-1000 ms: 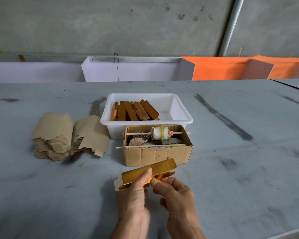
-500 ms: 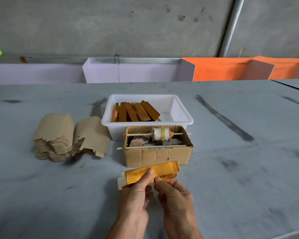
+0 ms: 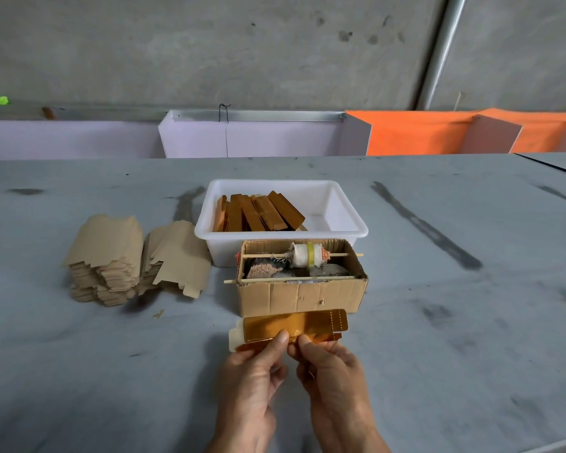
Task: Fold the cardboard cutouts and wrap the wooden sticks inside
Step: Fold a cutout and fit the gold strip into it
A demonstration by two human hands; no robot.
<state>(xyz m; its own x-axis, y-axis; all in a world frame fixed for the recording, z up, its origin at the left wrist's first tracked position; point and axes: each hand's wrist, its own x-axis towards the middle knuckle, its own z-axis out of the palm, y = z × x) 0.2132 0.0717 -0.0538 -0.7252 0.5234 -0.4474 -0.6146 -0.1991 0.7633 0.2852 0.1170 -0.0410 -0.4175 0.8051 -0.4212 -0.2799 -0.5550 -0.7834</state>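
1. Stacks of flat brown cardboard cutouts (image 3: pixel 111 256) lie on the desk (image 3: pixel 471 354), to the left of the cardboard box (image 3: pixel 299 291), and they look the same as one second ago.
2. Finished gold wraps (image 3: pixel 258 212) lean in the white tray (image 3: pixel 337 220) just behind the cardboard box; their number has not changed.
3. Inside the box two thin wooden sticks (image 3: pixel 294 278) cross the opening, and one carries a small spool (image 3: pixel 304 255).
4. The gold cutout (image 3: pixel 291 325) is held just in front of the cardboard box. One second ago it was tilted, with its right end higher; now it is nearly level and closer to the box front.
5. The left hand (image 3: pixel 252 380) pinches the near long edge of the cutout between thumb and fingers, so it is closed on it.
6. The right hand (image 3: pixel 332 374) pinches the same edge just beside the left thumb, also closed on it.
7. I judge that the long flap is being creased. Whether a stick is already inside I cannot tell, so the wrap is not yet finished.
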